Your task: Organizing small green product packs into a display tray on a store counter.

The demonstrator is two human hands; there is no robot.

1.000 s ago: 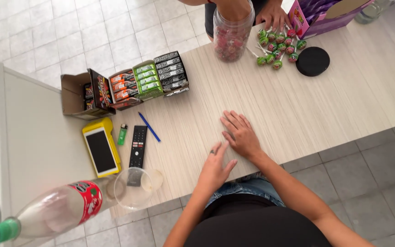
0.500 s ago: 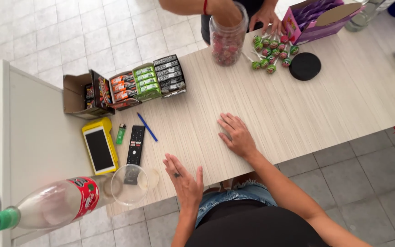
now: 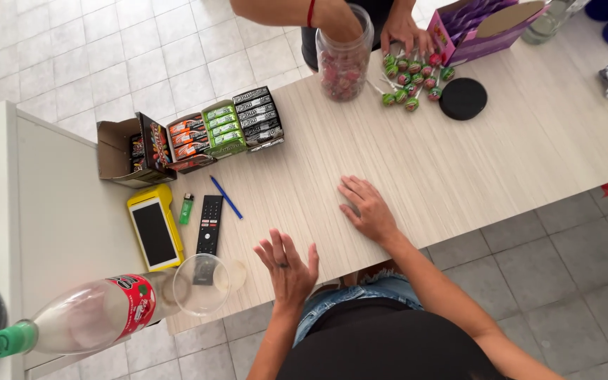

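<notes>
My left hand (image 3: 288, 266) hovers over the near edge of the wooden counter (image 3: 501, 155), fingers spread and holding nothing, just right of an upturned clear plastic cup (image 3: 202, 284). Flat on the counter lies my right hand (image 3: 365, 209), palm down and empty. A black remote control (image 3: 210, 226) sits left of my left hand, partly under the cup.
A yellow card terminal (image 3: 154, 229), a green lighter (image 3: 186, 209), a blue pen (image 3: 226, 197) and boxed gum packs (image 3: 223, 128) lie on the left. A plastic bottle (image 3: 82, 317) lies near. Across the counter another person's hand reaches into a candy jar (image 3: 344, 67) beside lollipops (image 3: 409, 74), a black lid (image 3: 462, 98) and a purple box (image 3: 483, 28).
My left hand lifted off the counter beside the right and moved left and toward me, near the cup. The right hand stayed flat.
</notes>
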